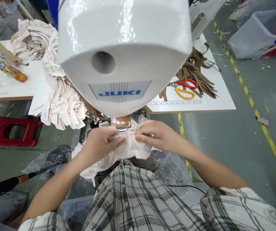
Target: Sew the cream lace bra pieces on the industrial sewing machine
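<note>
My left hand (101, 142) pinches the left side of a piece of white mesh fabric (134, 150), thumb and fingers pressed together. On the other side, my right hand (155, 134) grips the same fabric between thumb and fingers. The fabric spans the gap between both hands, just in front of a white JUKI sewing machine (125, 64). A brown plate (123, 122) shows under the machine head, close to my fingertips. More white netting (88, 173) hangs below my left hand. The needle area is mostly hidden by the machine head.
Stacked cream fabric pieces (64, 104) drape over the table at left, near an orange-yellow bottle (6, 68). Scissors (184, 88) and brown strips (195, 73) lie on the right tabletop (219, 99). A red stool (10, 131) stands at left, a plastic bin (253, 35) at far right.
</note>
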{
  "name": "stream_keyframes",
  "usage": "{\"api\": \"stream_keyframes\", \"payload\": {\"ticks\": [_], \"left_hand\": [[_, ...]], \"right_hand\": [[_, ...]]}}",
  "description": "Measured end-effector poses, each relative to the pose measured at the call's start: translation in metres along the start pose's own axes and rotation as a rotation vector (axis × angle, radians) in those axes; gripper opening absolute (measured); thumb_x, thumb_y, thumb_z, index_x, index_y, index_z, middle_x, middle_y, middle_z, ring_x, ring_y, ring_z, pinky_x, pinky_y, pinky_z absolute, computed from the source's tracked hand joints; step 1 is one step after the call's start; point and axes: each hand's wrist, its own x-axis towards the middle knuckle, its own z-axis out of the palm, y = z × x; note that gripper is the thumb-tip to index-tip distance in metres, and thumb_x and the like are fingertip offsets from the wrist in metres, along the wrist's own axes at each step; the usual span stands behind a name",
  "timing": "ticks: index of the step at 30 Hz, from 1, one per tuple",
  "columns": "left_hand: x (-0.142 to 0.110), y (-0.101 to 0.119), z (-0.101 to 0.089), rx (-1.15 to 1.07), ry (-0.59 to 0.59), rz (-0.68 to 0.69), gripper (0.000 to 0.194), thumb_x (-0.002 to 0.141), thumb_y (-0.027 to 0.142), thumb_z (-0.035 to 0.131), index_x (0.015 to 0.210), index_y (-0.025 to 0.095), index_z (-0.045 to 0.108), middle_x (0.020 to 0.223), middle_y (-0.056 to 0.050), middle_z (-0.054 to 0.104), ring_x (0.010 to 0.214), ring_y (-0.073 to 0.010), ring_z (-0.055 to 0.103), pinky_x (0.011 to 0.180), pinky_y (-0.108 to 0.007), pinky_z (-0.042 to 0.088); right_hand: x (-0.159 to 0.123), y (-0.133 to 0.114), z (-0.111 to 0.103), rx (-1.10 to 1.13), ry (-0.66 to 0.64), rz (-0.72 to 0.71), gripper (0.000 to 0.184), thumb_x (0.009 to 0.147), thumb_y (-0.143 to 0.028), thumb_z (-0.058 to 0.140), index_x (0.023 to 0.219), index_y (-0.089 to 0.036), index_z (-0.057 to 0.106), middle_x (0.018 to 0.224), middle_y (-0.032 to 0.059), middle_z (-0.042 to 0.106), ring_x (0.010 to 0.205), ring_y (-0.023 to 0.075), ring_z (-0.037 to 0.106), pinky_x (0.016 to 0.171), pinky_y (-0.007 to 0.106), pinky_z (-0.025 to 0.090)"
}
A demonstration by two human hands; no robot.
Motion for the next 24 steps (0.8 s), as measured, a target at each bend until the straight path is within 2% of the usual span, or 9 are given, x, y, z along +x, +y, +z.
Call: {"api": "stream_keyframes", "payload": {"ticks": [3, 6, 7, 10, 13, 16, 20, 24], "left_hand": [[0.016, -0.012, -0.012, -0.148, 0.155, -0.122, 0.041, 0.087, 0.050, 0.066, 0.064, 0.019, 0.054, 0.056, 0.004, 0.052, 0.052, -0.0105, 0.046, 0.049, -0.023, 0.031], [0.030, -0.019, -0.017, -0.161, 0.244, -0.120, 0.045, 0.086, 0.040, 0.067, 0.055, 0.020, 0.042, 0.049, 0.005, 0.039, 0.048, -0.0095, 0.037, 0.049, -0.024, 0.030], [0.033, -0.020, -0.017, -0.160, 0.269, -0.092, 0.042, 0.085, 0.037, 0.067, 0.055, 0.020, 0.042, 0.050, 0.005, 0.041, 0.050, -0.0101, 0.039, 0.050, -0.024, 0.033], [0.041, -0.025, -0.018, -0.163, 0.330, 0.000, 0.021, 0.083, 0.029, 0.067, 0.068, 0.019, 0.057, 0.064, 0.001, 0.060, 0.068, -0.0160, 0.057, 0.063, -0.025, 0.046], [0.047, -0.028, -0.019, -0.177, 0.351, 0.059, 0.009, 0.082, 0.026, 0.066, 0.085, 0.017, 0.064, 0.082, -0.002, 0.071, 0.087, -0.0209, 0.065, 0.076, -0.028, 0.053], [0.050, -0.030, -0.020, -0.208, 0.360, 0.103, 0.016, 0.082, 0.022, 0.066, 0.097, 0.017, 0.065, 0.094, -0.004, 0.074, 0.095, -0.0210, 0.067, 0.085, -0.028, 0.055], [0.052, -0.032, -0.021, -0.219, 0.373, 0.107, 0.020, 0.083, 0.021, 0.067, 0.103, 0.017, 0.064, 0.098, -0.005, 0.075, 0.097, -0.0206, 0.069, 0.086, -0.028, 0.056], [0.053, -0.034, -0.021, -0.250, 0.356, 0.136, 0.022, 0.084, 0.025, 0.069, 0.104, 0.017, 0.064, 0.101, -0.006, 0.075, 0.100, -0.0216, 0.069, 0.088, -0.029, 0.057]], "right_hand": [[0.021, 0.013, -0.005, -0.012, 0.072, 0.066, 0.030, 0.097, -0.034, 0.058, 0.075, -0.017, 0.069, 0.071, 0.0017, 0.066, 0.070, 0.0138, 0.057, 0.067, 0.027, 0.037], [0.035, 0.019, -0.008, 0.069, 0.080, 0.177, 0.029, 0.091, -0.040, 0.065, 0.074, -0.017, 0.070, 0.068, -0.0005, 0.065, 0.064, 0.0120, 0.055, 0.062, 0.025, 0.034], [0.038, 0.020, -0.009, 0.093, 0.081, 0.199, 0.029, 0.089, -0.042, 0.067, 0.074, -0.017, 0.070, 0.068, -0.0008, 0.065, 0.064, 0.0119, 0.054, 0.062, 0.025, 0.034], [0.044, 0.020, -0.012, 0.113, 0.103, 0.229, 0.030, 0.087, -0.044, 0.068, 0.076, -0.016, 0.072, 0.072, 0.0004, 0.067, 0.067, 0.0131, 0.056, 0.063, 0.025, 0.035], [0.048, 0.021, -0.013, 0.131, 0.141, 0.241, 0.029, 0.085, -0.044, 0.071, 0.075, -0.016, 0.071, 0.072, 0.0012, 0.067, 0.070, 0.0147, 0.056, 0.063, 0.026, 0.035], [0.051, 0.024, -0.013, 0.131, 0.186, 0.214, 0.030, 0.083, -0.043, 0.074, 0.071, -0.016, 0.067, 0.067, -0.0004, 0.061, 0.067, 0.0141, 0.053, 0.060, 0.026, 0.034], [0.054, 0.027, -0.014, 0.129, 0.208, 0.174, 0.034, 0.081, -0.046, 0.076, 0.068, -0.017, 0.063, 0.065, -0.0019, 0.055, 0.064, 0.0132, 0.050, 0.059, 0.027, 0.032], [0.055, 0.029, -0.016, 0.120, 0.204, 0.186, 0.035, 0.081, -0.050, 0.076, 0.070, -0.018, 0.064, 0.067, -0.0012, 0.056, 0.066, 0.0151, 0.053, 0.060, 0.028, 0.035]]}}
